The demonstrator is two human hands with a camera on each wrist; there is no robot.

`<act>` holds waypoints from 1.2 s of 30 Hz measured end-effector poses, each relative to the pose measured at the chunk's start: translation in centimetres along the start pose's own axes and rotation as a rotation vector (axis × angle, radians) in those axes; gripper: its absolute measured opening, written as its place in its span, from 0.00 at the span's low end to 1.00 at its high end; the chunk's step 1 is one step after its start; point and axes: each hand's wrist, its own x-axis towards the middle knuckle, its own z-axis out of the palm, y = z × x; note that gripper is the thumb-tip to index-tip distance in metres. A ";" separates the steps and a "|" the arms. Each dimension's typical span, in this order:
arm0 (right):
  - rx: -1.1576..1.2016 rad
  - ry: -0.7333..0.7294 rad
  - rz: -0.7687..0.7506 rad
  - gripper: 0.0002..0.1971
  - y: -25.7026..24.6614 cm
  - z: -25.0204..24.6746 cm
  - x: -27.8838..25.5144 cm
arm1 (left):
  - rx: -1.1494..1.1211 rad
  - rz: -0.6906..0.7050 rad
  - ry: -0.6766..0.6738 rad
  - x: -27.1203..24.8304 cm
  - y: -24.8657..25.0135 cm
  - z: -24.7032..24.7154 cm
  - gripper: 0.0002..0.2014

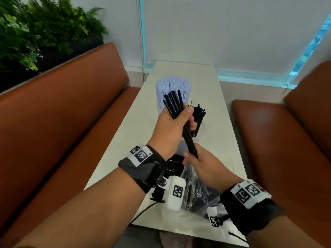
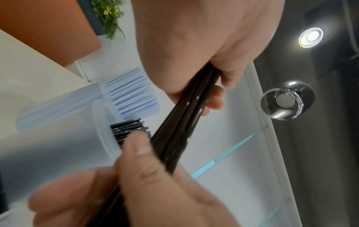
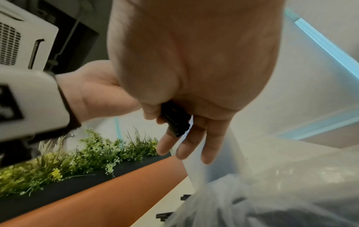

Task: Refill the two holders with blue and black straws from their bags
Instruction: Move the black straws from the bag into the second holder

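Note:
My left hand (image 1: 185, 120) grips a bundle of black straws (image 1: 174, 106) round its middle, held slanted above the table. My right hand (image 1: 190, 156) pinches the bundle's lower ends (image 3: 175, 121) between thumb and fingers. Behind the left hand stands a clear holder (image 1: 199, 117) partly filled with black straws (image 2: 129, 131). To its left a second holder (image 1: 172, 90) is packed with blue straws (image 2: 134, 95). A clear plastic bag (image 1: 197, 187) holding more black straws lies crumpled on the table beneath my wrists.
The narrow white table (image 1: 211, 97) runs away from me between two brown benches (image 1: 71, 113) (image 1: 279, 133). A planter of green plants (image 1: 41, 27) sits behind the left bench. Loose black straws (image 1: 174, 165) lie by the bag.

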 end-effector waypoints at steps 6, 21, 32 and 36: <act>-0.254 0.095 -0.040 0.10 0.5 -0.7 2.4 | 0.182 0.137 0.017 2.7 1.6 0.2 0.07; -0.513 0.058 0.095 0.12 5.4 -1.7 7.7 | 0.713 0.012 0.061 10.9 -4.6 -2.8 0.05; -0.434 0.018 0.083 0.07 4.9 -3.0 7.0 | 1.025 0.040 -0.146 10.3 -4.3 -4.0 0.39; -0.428 0.239 0.102 0.07 3.5 -3.0 5.7 | 0.903 0.255 0.054 6.3 -3.3 -5.8 0.25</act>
